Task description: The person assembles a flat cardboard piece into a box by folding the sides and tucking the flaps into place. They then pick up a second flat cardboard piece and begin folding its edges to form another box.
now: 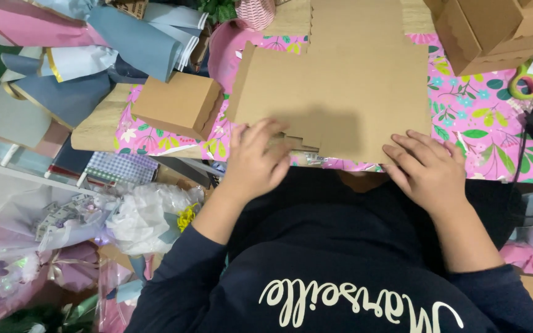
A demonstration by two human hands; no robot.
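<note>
far left: rolls of wrapping paper in pink, blue-grey and white piled at the table's end, plus cellophane bundles down below the edge.
small box: a folded brown box sits on the pink floral table cover, just left of the sheet and not touching your hands.
left hand: your left hand is flat, fingers spread and a bit curled, pressing the near edge of the flat cardboard sheet. it's holding nothing, just pushing down.
the sheet: lies unfolded across the middle of the table, near edge right at the table's lip by your body.
right hand: your right hand is open and flat too, fingertips on the sheet's near right corner.
far right: more brown boxes at the top, green-handled scissors near a dark cable.
risk: i'd guess uneven pressure could skew the crease, and the sheet could slip off the lip since it's so close.
</note>
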